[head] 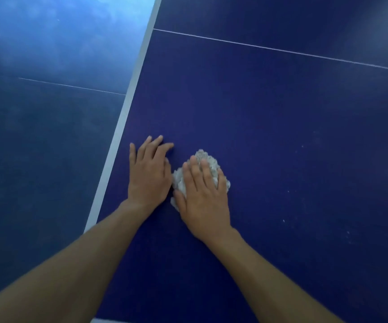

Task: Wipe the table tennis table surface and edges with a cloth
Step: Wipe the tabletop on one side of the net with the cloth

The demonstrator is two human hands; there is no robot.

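Observation:
A dark blue table tennis table (270,127) fills the right and middle of the head view. A crumpled pale grey cloth (208,159) lies on it near the left side. My right hand (203,197) presses flat on the cloth with straight fingers, covering most of it. My left hand (148,170) rests flat on the bare table just left of the cloth, fingers spread, close to the white edge stripe (120,127).
A thin white centre line (281,50) crosses the table far from me. Small pale specks (284,220) dot the surface to the right of my hands. Left of the white stripe lies a second blue table surface (48,113) with light glare at its top.

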